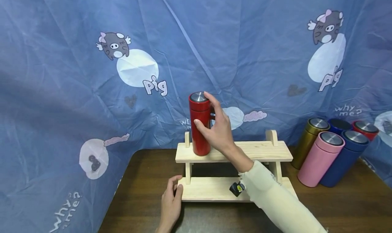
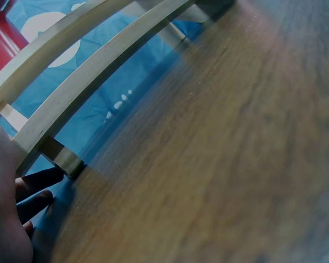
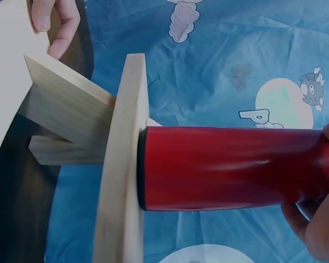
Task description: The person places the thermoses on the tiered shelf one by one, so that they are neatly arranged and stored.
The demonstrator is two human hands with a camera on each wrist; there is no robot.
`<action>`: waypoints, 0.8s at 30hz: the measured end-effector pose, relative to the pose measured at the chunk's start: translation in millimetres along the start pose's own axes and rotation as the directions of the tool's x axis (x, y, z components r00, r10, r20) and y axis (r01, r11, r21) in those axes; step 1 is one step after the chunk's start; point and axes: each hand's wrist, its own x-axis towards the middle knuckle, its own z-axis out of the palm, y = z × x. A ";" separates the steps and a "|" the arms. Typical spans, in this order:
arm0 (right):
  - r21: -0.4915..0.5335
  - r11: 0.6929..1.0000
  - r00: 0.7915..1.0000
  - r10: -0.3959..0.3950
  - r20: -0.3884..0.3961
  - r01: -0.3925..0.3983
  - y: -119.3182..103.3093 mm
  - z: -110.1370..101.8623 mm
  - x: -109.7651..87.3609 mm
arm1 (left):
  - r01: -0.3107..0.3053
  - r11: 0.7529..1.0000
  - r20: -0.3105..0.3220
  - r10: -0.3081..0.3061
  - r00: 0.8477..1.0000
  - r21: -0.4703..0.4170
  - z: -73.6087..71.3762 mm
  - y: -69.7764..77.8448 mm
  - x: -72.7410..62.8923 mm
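Note:
A red thermos flask [image 1: 200, 132] with a steel-topped lid stands upright near the left end of the upper shelf of a two-tier wooden rack [image 1: 248, 151]. My right hand [image 1: 218, 129] grips it around its upper part from the right, index finger at the lid's rim and thumb across the front. In the right wrist view the flask's dark base meets the shelf board [image 3: 123, 164]. My left hand [image 1: 172, 199] holds the left end of the lower shelf [image 1: 211, 189], thumb at its edge; in the left wrist view its other fingers [image 2: 35, 205] reach beside the rack's foot.
Right of the rack, several flasks stand close together: gold [image 1: 310, 141], pink [image 1: 321, 158], dark blue [image 1: 346, 158] and red [image 1: 365, 129] among them. A brown wooden table [image 1: 144, 178] carries everything. Blue printed cloth [image 1: 183, 39] hangs behind it. Upright end pieces [image 1: 271, 137] rise at the upper shelf's back.

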 end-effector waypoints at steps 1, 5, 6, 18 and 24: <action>-0.010 1.000 1.000 0.003 0.011 -0.003 -0.4 -0.4 0.5 | 0.000 1.000 0.002 0.000 1.000 0.001 0.5 -0.1 0.2; -0.041 0.999 0.999 0.001 0.044 0.001 -2.1 -1.3 -0.1 | -0.003 1.000 -0.002 0.003 1.000 -0.004 1.4 -0.3 0.0; -0.050 0.999 0.999 -0.001 0.049 0.004 -2.1 -1.5 -0.8 | -0.002 1.000 -0.005 0.002 1.000 -0.005 1.5 -0.3 0.0; -0.099 0.995 0.997 0.007 0.074 0.001 1.0 -2.7 -6.4 | -0.009 1.000 -0.016 0.010 1.000 0.009 2.5 -1.4 -0.8; -0.099 0.995 0.996 0.008 0.085 0.000 1.8 -3.8 -5.9 | -0.007 1.000 -0.011 0.007 1.000 0.000 2.1 -1.6 -0.2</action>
